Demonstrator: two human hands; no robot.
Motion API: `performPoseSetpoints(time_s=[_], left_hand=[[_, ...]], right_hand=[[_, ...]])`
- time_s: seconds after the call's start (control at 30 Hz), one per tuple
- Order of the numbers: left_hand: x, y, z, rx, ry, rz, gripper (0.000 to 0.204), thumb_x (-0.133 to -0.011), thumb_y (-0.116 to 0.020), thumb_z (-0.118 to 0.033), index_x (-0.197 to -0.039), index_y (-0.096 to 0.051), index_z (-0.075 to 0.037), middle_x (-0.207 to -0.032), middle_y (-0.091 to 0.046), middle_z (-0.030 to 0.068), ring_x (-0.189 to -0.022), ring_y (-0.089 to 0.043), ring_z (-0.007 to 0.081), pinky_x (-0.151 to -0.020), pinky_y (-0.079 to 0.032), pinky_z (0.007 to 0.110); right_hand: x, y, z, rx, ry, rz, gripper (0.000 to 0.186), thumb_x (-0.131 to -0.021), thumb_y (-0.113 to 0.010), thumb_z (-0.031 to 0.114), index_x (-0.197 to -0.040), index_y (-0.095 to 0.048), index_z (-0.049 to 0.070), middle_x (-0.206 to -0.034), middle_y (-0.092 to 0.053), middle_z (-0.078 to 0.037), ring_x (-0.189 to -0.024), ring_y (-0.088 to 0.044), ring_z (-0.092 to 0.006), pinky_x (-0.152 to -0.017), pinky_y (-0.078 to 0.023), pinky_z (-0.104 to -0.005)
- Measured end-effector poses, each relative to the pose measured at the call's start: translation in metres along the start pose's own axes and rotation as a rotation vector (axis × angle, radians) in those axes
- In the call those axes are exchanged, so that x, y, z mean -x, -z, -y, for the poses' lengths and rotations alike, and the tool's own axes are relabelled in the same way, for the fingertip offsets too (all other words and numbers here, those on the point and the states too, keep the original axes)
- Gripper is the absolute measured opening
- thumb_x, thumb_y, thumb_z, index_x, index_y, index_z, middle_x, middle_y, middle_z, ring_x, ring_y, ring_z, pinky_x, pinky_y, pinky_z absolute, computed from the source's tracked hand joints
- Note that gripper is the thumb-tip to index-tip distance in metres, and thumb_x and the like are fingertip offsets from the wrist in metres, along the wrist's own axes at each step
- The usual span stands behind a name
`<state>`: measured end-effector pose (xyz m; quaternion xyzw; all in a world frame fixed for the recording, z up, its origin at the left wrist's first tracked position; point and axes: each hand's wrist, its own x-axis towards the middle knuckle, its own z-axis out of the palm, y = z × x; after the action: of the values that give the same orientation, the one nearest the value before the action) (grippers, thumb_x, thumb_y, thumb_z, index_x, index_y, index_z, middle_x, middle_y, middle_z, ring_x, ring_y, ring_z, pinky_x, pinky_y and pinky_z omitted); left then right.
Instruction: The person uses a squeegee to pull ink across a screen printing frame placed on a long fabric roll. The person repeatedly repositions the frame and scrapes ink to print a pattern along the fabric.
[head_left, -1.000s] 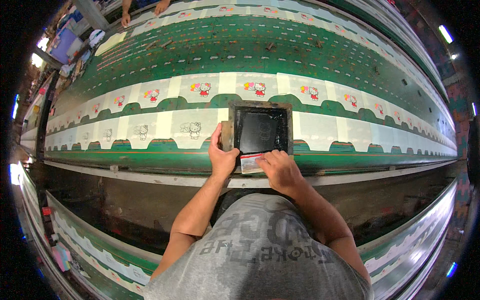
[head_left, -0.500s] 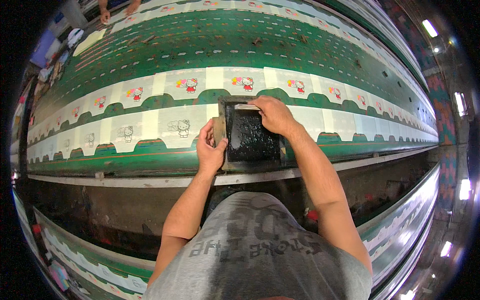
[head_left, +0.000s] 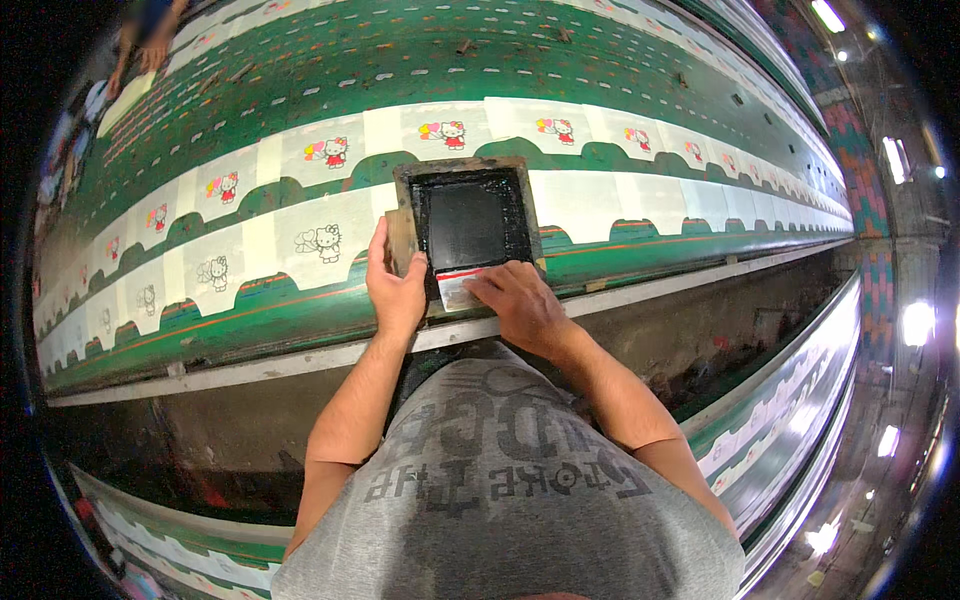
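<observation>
A screen-printing frame [head_left: 464, 165] lies on the near row of pale fabric pieces, its mesh coated with black ink. My left hand [head_left: 398, 292] grips the wooden strip [head_left: 402, 240] on the frame's left side, thumb on top. In my right hand [head_left: 525, 308] is a squeegee [head_left: 458, 290] with a red line along it, resting at the frame's near end. Left of the frame, a fabric piece [head_left: 320, 245] bears a black outline of a cartoon cat with balloons. The fabric beneath the frame is hidden.
Beyond lies a row of pieces with coloured cat prints [head_left: 452, 135] on the long green table [head_left: 300, 85]. A pale rail [head_left: 250, 355] runs along its near edge. Another person's hands [head_left: 140, 55] are at the far left. Another printing table [head_left: 200, 540] stands behind me.
My right hand has drawn the squeegee from the frame's far end to its near end. My left hand still holds the frame's side. The whole view has shifted and tilted.
</observation>
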<state>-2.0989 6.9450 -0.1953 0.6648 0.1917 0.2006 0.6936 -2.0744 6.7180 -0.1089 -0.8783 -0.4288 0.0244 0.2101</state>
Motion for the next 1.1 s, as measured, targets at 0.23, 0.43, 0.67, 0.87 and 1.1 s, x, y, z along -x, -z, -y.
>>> performPoseSetpoints(time_s=[0.23,0.43,0.67,0.87,1.1], left_hand=[[0.0,-0.011,-0.004,-0.166,-0.089,-0.029,0.1,-0.078,-0.073,0.013,-0.173,-0.043,0.002,-0.167,-0.058,0.0195,-0.156,-0.053,0.0303,-0.134,-0.036,0.04],[0.017,-0.049,-0.021,-0.061,-0.163,-0.069,0.1,-0.077,-0.07,0.012,-0.173,-0.042,0.005,-0.17,-0.054,0.02,-0.156,-0.055,0.029,-0.132,-0.04,0.039],[0.038,-0.158,-0.009,-0.093,-0.168,-0.061,0.1,-0.075,-0.072,0.01,-0.171,-0.046,0.006,-0.173,-0.054,0.0186,-0.162,-0.049,0.0298,-0.138,-0.033,0.04],[0.053,-0.223,0.006,-0.074,-0.108,-0.057,0.103,-0.074,-0.072,0.011,-0.173,-0.043,0.005,-0.167,-0.058,0.0207,-0.154,-0.057,0.0295,-0.131,-0.041,0.039],[0.055,-0.241,0.004,-0.034,-0.078,-0.077,0.106,-0.072,-0.071,0.016,-0.173,-0.041,0.008,-0.165,-0.06,0.0206,-0.148,-0.062,0.0289,-0.126,-0.047,0.038]], right_hand=[[0.01,0.012,-0.012,-0.188,-0.041,0.006,0.048,-0.087,-0.077,-0.003,-0.133,-0.079,0.007,-0.133,-0.074,-0.013,-0.123,-0.067,-0.0367,-0.106,-0.05,-0.0505],[0.05,0.028,-0.042,-0.176,-0.008,-0.246,0.041,-0.09,-0.078,0.001,-0.131,-0.081,0.007,-0.13,-0.075,-0.014,-0.123,-0.068,-0.036,-0.108,-0.054,-0.0507],[0.116,0.06,-0.123,-0.191,-0.097,-0.32,0.045,-0.089,-0.068,-0.007,-0.13,-0.081,0.006,-0.128,-0.075,-0.014,-0.123,-0.069,-0.0376,-0.11,-0.057,-0.0498],[0.149,0.099,-0.181,-0.22,-0.067,-0.344,0.037,-0.091,-0.069,-0.013,-0.123,-0.081,0.001,-0.123,-0.077,-0.016,-0.115,-0.072,-0.0395,-0.103,-0.06,-0.0492],[0.153,0.112,-0.209,-0.244,0.057,-0.283,0.039,-0.087,-0.071,-0.012,-0.122,-0.081,0.001,-0.123,-0.077,-0.015,-0.117,-0.072,-0.0391,-0.104,-0.058,-0.0504]])
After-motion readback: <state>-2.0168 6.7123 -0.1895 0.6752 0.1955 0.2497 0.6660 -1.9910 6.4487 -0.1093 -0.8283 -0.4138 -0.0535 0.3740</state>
